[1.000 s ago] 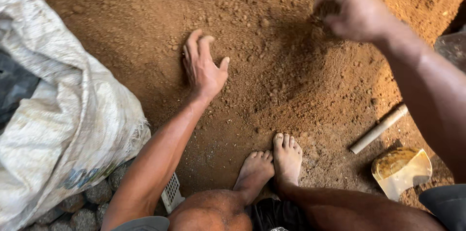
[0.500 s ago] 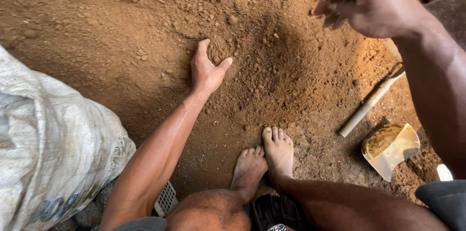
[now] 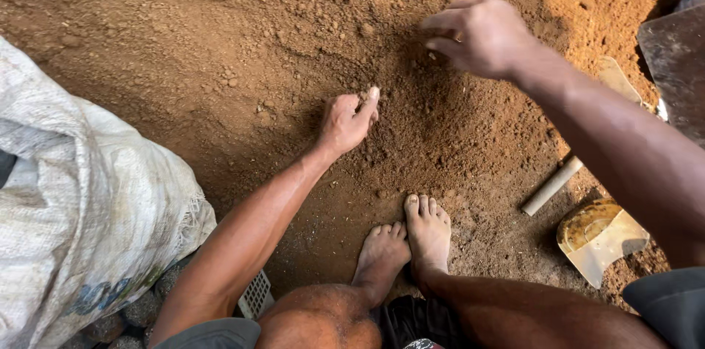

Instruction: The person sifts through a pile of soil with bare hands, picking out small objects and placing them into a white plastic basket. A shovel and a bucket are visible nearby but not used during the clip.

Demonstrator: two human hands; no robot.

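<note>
The left hand (image 3: 345, 123) rests on the soil (image 3: 220, 63), fingers curled into the loose dirt at mid-scene, gripping a small scoop of it. The right hand (image 3: 477, 35) hovers farther off, fingertips pinched on something too small to tell. Bare feet (image 3: 407, 239) stand near, a trowel (image 3: 587, 228) lies at near right, a white sack (image 3: 81, 217) at left. Dry crumbs could slip between the fingers, and a foot shifting right could catch the trowel's edge.

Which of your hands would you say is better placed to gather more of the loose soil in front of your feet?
Probably the left hand: it rests curled on the soil, close to the feet. The right hand hovers above, fingers pinched.
</note>
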